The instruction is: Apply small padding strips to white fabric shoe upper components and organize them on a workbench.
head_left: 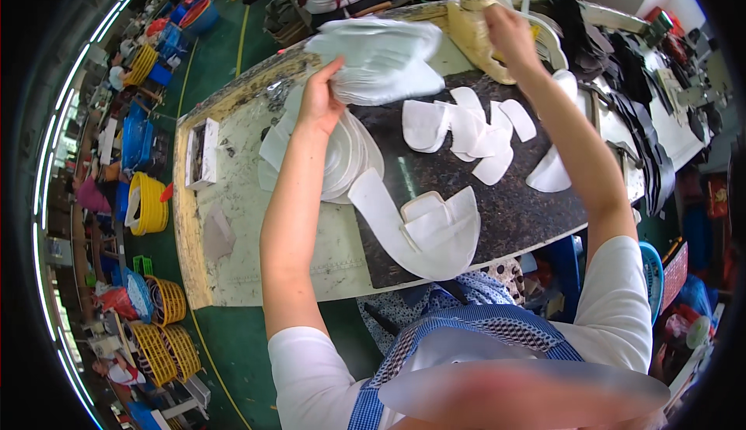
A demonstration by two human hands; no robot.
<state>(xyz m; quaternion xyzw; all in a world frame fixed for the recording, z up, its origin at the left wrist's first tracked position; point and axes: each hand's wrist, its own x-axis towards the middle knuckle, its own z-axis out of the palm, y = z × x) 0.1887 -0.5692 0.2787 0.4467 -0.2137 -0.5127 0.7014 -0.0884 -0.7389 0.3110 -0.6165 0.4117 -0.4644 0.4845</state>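
The left hand (pixel 318 103) pinches a thick bundle of white cloth pieces (pixel 381 61) while the right hand (pixel 509 33) grips the yellowish machine arm (pixel 478 29), so loose pieces might slip out and fall.

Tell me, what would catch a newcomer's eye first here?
Probably the bundle of white fabric pieces gripped by the left hand above the worktable. The right hand reaches to a cream machine part at the far edge, with more white cut pieces scattered on the dark mat.

right hand (pixel 509 32) hides part of the cream machine (pixel 482 37).
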